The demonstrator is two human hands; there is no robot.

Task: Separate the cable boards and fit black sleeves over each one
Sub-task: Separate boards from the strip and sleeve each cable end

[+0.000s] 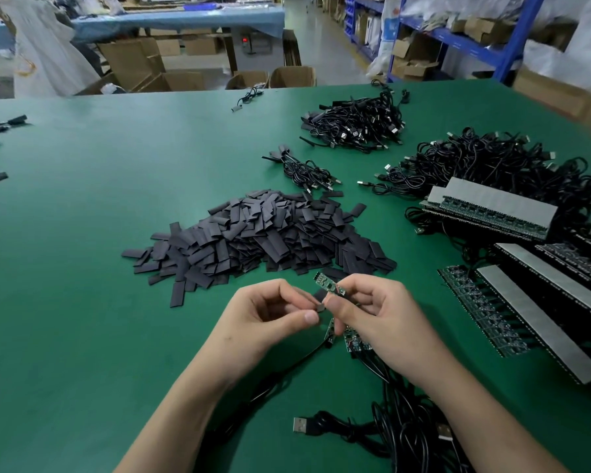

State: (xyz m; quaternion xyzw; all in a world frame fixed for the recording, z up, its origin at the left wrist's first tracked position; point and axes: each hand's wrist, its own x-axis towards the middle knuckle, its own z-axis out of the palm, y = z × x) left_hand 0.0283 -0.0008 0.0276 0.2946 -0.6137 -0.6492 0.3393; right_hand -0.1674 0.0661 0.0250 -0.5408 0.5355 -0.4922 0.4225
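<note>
USB plug [302, 424] w/ black cable lies nearest on green tabletop [82, 268]. R hand [372, 312] pinches small green board [330, 285] above it; L hand [270, 315] grip pinched on black sleeve [320, 307] beside board. Sleeve pile [260, 233] just beyond

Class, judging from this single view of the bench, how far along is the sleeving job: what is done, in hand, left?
Done: two piles of sleeved cables and lie far across the green table. In hand: the right hand holds a bare cable board; the left hand pinches a black sleeve. Left: joined board strips, tangled cables, a big sleeve heap.
</note>
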